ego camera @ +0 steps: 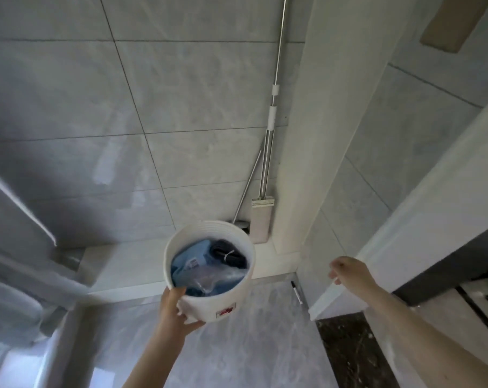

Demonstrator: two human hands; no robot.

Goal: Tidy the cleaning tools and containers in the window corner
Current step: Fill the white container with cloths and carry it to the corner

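We see our left hand (175, 309) gripping a white bucket (226, 296) by its near rim, the thumb hooked over the edge and inside, the fingers curled under the wall. The bucket is held up in the air, in front of the near edge of a white ledge (125, 264) that runs along the foot of the tiled wall (97, 107). Inside the bucket lie a blue cloth (192, 259), a dark bundle (231, 256) tied with a white band, and some clear plastic wrap (217, 275) over them. A small red and white label (225, 311) sits on the bucket's outer wall near its base.

Our right hand (346, 268) is stretched out well to the right of the bucket, near the edge of a white door frame (405, 219); it holds nothing, and its fingers are bent loosely, though blur hides the detail.

At the ledge's far right corner, where the wall meets a white column (321, 135), a flat mop (262, 219) stands upright, its metal handle (277, 65) leaning against the wall. A thinner metal rod (248, 183) slants just beside it, behind the bucket.

On the grey floor (251, 345) below the ledge's right end lies a small white pen-like stick (297, 292).
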